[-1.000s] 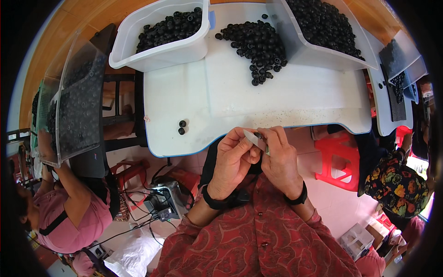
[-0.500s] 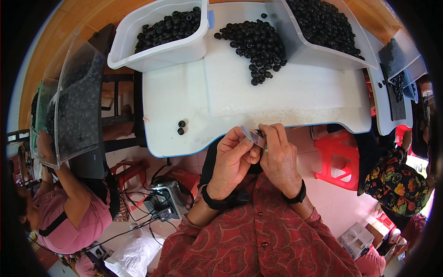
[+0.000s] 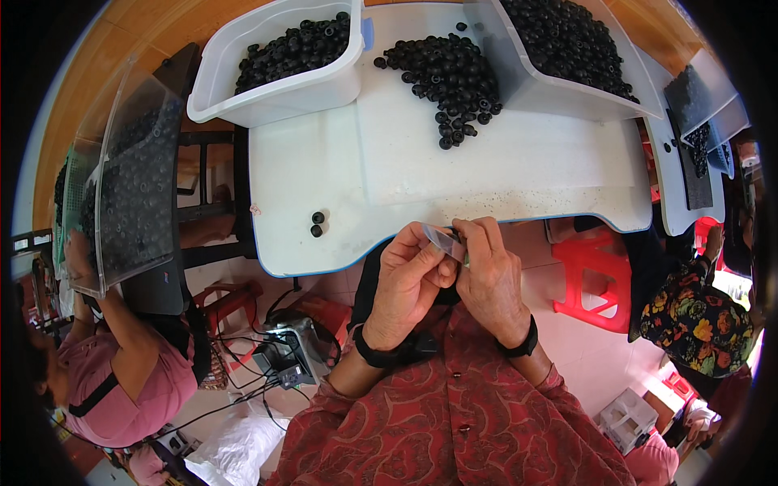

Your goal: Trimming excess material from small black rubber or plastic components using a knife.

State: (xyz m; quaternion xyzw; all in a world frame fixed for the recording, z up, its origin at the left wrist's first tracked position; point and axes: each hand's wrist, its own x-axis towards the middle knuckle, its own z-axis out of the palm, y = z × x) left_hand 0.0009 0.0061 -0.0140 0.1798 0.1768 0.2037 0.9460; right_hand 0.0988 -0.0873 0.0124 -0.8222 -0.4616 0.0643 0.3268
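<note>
My left hand (image 3: 408,271) and my right hand (image 3: 492,279) meet just off the table's front edge, both with fingers closed. Between them runs a flat, shiny grey blade-like strip (image 3: 443,241), with a bit of green by my right fingers. My right hand grips this strip. What my left fingers pinch is hidden behind the strip and thumb. A small dark bit shows at my right fingertips, too covered to name. Two small round black parts (image 3: 317,224) stand on the white table (image 3: 308,170), left of my hands.
A heap of black parts (image 3: 450,77) lies at the table's back, between a white bin (image 3: 279,105) and a translucent bin (image 3: 567,89) holding more. A person in pink sits left by a clear box (image 3: 134,186). Red stools (image 3: 596,279) and cables (image 3: 259,364) are on the floor.
The strip between my hands has tilted very slightly. Otherwise my hands hold nearly the same place, and the parts on the table have not moved.
</note>
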